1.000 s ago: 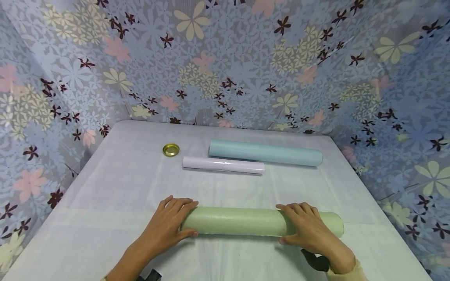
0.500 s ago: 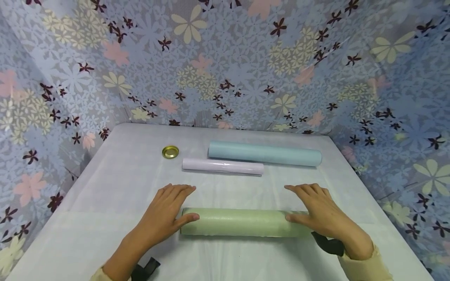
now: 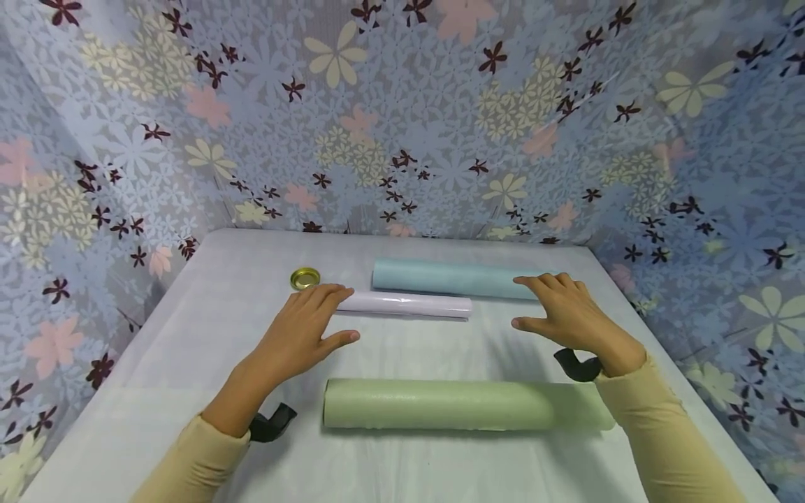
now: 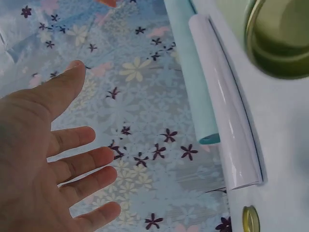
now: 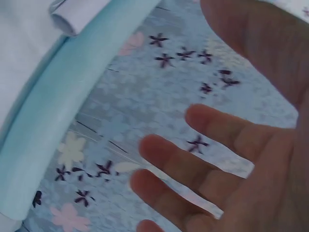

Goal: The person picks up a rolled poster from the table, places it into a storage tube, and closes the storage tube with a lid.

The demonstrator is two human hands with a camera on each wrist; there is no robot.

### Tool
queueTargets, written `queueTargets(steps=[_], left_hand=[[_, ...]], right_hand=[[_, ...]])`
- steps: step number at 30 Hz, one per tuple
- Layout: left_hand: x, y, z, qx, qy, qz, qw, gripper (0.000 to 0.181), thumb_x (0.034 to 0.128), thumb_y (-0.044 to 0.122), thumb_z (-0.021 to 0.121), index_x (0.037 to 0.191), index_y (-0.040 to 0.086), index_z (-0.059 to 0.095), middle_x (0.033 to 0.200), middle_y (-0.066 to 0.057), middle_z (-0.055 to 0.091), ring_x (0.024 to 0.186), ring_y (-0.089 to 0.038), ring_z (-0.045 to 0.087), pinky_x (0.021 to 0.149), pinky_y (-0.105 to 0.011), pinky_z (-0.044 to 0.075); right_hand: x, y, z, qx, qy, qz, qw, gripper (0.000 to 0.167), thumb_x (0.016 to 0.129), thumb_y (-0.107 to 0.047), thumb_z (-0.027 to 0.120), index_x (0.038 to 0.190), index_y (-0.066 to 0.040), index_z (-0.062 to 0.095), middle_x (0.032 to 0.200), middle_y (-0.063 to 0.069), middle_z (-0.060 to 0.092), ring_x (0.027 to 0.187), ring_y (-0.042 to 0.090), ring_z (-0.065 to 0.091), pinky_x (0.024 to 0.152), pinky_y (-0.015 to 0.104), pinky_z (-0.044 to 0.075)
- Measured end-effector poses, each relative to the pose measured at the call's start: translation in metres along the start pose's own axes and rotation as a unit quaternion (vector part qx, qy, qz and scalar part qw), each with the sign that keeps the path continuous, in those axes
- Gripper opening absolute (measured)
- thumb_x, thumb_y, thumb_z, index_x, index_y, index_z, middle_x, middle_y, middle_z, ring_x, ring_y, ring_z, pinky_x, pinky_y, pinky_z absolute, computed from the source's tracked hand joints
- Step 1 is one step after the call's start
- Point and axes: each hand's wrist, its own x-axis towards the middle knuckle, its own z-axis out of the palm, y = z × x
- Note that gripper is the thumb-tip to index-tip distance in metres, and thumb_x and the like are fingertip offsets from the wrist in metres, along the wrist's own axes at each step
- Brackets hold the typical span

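Observation:
A pale green roll (image 3: 465, 406) lies crosswise near the front of the table, untouched by either hand. Beyond it my left hand (image 3: 302, 334) hovers with fingers spread, covering the left end of a shiny pale lavender roll (image 3: 409, 304) in the head view. The left wrist view shows that hand's palm bare, apart from the lavender roll (image 4: 224, 96). My right hand (image 3: 569, 314) is in the air too, in front of the right end of a light blue roll (image 3: 446, 277). Nothing lies in its palm in the right wrist view, where the blue roll (image 5: 63, 106) runs off to the left.
A small round gold lid (image 3: 305, 278) lies left of the lavender roll. White covering spreads over the table (image 3: 189, 363), and a flowered curtain (image 3: 402, 126) hangs behind and at the sides. Black straps (image 3: 272, 423) are at both wrists.
Both hands have let go of the green roll, risen and moved forward toward the lavender and blue rolls. The green roll stays about where it was.

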Motion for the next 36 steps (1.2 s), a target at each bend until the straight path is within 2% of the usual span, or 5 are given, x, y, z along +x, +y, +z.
queueTargets(steps=[9,15,20,27,36], left_hand=[[0.037,-0.02,0.021,-0.017,-0.057,-0.028,0.9978,0.067,0.0852,0.046,0.065,0.138,0.009,0.046,0.137,-0.012,0.05,0.128,-0.032,0.046,0.105,-0.05,0.04],[0.054,-0.032,0.042,0.001,-0.087,-0.031,0.9957,0.068,0.0865,0.046,0.063,0.139,0.007,0.044,0.135,-0.014,0.051,0.126,-0.032,0.047,0.103,-0.047,0.042],[0.065,-0.04,0.051,0.003,-0.096,-0.048,0.9942,0.07,0.0858,0.046,0.064,0.14,0.008,0.042,0.138,-0.014,0.048,0.128,-0.033,0.045,0.105,-0.049,0.039],[0.073,-0.049,0.062,0.011,-0.104,-0.054,0.993,0.073,0.0853,0.047,0.065,0.141,0.007,0.04,0.139,-0.014,0.047,0.13,-0.034,0.043,0.105,-0.051,0.039],[0.073,-0.056,0.075,0.008,-0.123,-0.066,0.9901,0.077,0.0828,0.047,0.068,0.142,0.006,0.039,0.141,-0.015,0.045,0.132,-0.034,0.041,0.108,-0.05,0.036]], right_hand=[[0.048,0.028,0.026,-0.008,-0.02,0.047,0.9987,0.073,0.085,-0.043,0.067,0.143,-0.009,0.037,0.135,0.026,0.046,0.118,0.049,0.04,0.091,0.064,0.032],[0.066,0.045,0.046,0.001,-0.031,0.066,0.9973,0.079,0.083,-0.046,0.067,0.145,-0.01,0.034,0.137,0.025,0.043,0.122,0.049,0.035,0.096,0.065,0.028],[0.08,0.054,0.05,0.006,-0.022,0.068,0.9974,0.088,0.079,-0.056,0.068,0.145,-0.01,0.032,0.136,0.026,0.042,0.123,0.049,0.033,0.098,0.065,0.026],[0.097,0.07,0.059,0.006,-0.023,0.082,0.9964,0.09,0.079,-0.049,0.071,0.146,-0.008,0.029,0.138,0.029,0.039,0.125,0.052,0.03,0.1,0.067,0.023],[0.096,0.086,0.075,0.005,-0.01,0.093,0.9956,0.09,0.077,-0.045,0.073,0.145,-0.004,0.03,0.135,0.032,0.039,0.122,0.055,0.032,0.098,0.069,0.024]])
